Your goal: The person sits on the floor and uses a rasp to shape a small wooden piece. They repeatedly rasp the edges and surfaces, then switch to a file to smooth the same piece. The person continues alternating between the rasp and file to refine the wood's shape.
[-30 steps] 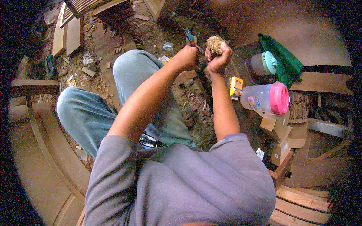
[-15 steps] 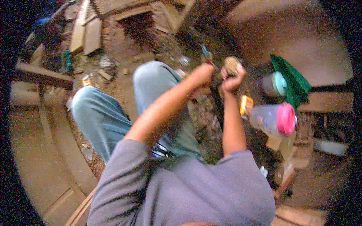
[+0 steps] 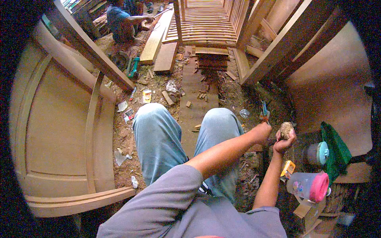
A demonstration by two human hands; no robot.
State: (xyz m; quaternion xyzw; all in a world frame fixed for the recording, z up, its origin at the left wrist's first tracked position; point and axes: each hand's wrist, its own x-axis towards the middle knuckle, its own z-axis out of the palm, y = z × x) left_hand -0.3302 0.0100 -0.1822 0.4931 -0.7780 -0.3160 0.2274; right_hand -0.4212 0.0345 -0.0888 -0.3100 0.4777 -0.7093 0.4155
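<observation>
Nearest, below a grey shirt, bent knees in faded jeans. Off to their right, over rough brown dirt ground strewn with chips and scraps, the left hand, curled, back upward, impossible to tell around what; just beside, the right hand, fingers wrapped around a tan fibrous clump. Right past the left knuckles, a slim teal-and-orange tool; cannot tell whether gripped or lying on the dirt. To the right of the right forearm, a yellow box, a clear pitcher with a pink lid, a tub with a turquoise lid, a green sheet. Along the left side, a framed wooden panel; along the right, a smooth brown board. Farther out, dark stacked slats, pale planks, a teal-green power tool. Farthest, a slatted wooden frame and a blue-topped co-worker, low beside the planks.
</observation>
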